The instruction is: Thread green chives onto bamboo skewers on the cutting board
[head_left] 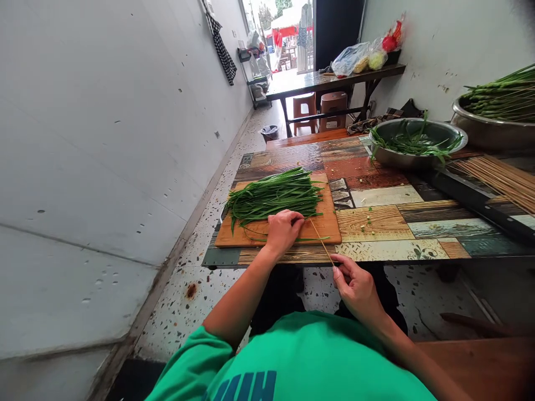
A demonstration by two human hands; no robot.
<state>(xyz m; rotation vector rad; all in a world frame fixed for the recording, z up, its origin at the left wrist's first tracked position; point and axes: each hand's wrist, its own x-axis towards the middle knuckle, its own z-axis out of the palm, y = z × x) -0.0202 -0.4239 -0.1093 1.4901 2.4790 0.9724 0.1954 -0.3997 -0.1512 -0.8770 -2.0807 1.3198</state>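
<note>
A pile of garlic chives [276, 195] lies across a wooden cutting board [332, 214]. At the pile's near edge is my left hand [286, 229], its fingers curled in a pinch on chives that are mostly hidden behind them. A few loose strands stretch over the board's near side, beneath this hand. My right hand [353, 283], just off the table's front edge, grips a thin bamboo skewer [321, 240] between thumb and fingers. The skewer slants up and left, its far tip close to my left fingertips.
To the right are a metal bowl [412, 159] with loose chives, a larger bowl [497, 131] of skewered greens, a long black-handled knife [480, 203] and a bundle of bamboo skewers [501, 175]. Chive scraps dot the patterned table [376, 220]. A white wall [104, 167] runs along the left.
</note>
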